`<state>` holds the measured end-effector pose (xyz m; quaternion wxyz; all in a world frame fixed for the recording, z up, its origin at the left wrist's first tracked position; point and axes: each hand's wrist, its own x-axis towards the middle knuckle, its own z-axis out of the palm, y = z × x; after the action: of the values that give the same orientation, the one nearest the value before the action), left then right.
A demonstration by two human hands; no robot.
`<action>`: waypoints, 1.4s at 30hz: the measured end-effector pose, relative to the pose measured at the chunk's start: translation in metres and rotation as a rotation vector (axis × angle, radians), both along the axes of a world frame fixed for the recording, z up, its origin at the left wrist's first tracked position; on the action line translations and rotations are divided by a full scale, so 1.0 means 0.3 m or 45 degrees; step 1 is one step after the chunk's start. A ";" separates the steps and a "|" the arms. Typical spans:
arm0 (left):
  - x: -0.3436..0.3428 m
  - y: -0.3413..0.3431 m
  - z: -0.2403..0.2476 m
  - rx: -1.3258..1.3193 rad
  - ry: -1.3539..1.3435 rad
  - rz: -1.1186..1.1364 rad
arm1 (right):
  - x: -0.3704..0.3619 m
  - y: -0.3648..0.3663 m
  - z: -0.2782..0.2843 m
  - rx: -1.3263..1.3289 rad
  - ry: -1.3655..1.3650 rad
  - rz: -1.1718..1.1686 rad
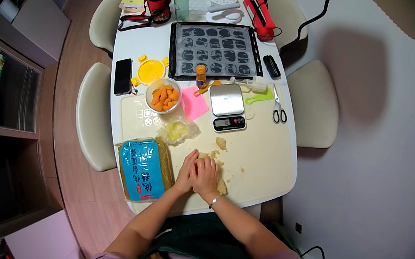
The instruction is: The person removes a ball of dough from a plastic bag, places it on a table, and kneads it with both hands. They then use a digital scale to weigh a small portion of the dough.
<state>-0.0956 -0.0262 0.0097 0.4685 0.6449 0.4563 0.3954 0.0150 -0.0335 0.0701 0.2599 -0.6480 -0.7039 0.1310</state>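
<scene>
At the near edge of the table my two hands are together on a lump of pale, crumbly dough (222, 186). My right hand (205, 177), with a bracelet at its wrist, lies over the dough with its fingers pressed together. My left hand (186, 173) is closed against the dough's left side, partly behind the right. Most of the lump is hidden under them. A loose dough piece (221, 143) and small crumbs lie just beyond on the cream mat (261, 165). Left of my hands sits a blue-labelled bag of yellowish paste (144, 168).
Beyond are a digital scale (227, 100), a bowl of orange balls (163, 96), a crumpled plastic bag with yellow contents (177, 131), a pink sheet (194, 103), scissors (278, 107), an orange-capped bottle (201, 76), a phone (123, 76) and a lined baking tray (172, 56). Chairs flank the table.
</scene>
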 end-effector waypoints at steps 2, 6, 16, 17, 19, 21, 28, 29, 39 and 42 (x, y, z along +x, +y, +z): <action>-0.010 -0.013 0.002 -0.439 -0.332 0.072 | -0.006 0.007 -0.006 -0.108 0.058 -0.052; 0.042 -0.016 0.014 -0.761 -0.821 0.418 | -0.017 0.066 0.005 -0.083 0.060 -0.136; 0.206 -0.055 0.058 -0.132 0.354 0.804 | 0.099 0.222 -0.072 -0.775 -0.173 0.264; 0.192 -0.054 0.050 -0.179 0.436 0.755 | 0.082 0.234 -0.076 -0.757 -0.236 0.254; 0.161 -0.059 0.039 -0.273 0.593 0.652 | 0.048 0.194 -0.076 -0.543 -0.307 0.171; 0.146 -0.084 0.064 -0.133 0.640 0.620 | 0.026 0.132 -0.082 -0.333 -0.212 0.122; 0.137 -0.099 0.065 -0.032 0.725 0.432 | 0.065 0.029 -0.025 -0.061 0.246 0.058; 0.135 -0.098 0.059 -0.049 0.727 0.427 | 0.066 0.035 -0.026 -0.052 0.226 0.069; 0.103 -0.063 0.018 -0.048 0.779 0.461 | 0.041 0.151 -0.077 -0.204 -0.024 0.101; 0.104 -0.043 0.004 -0.005 0.702 0.476 | 0.050 0.162 -0.094 -0.175 -0.012 0.103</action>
<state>-0.0644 -0.0391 0.0108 0.2479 0.6319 0.6771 0.2843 0.0301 0.0150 0.0418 0.2061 -0.6359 -0.7200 0.1864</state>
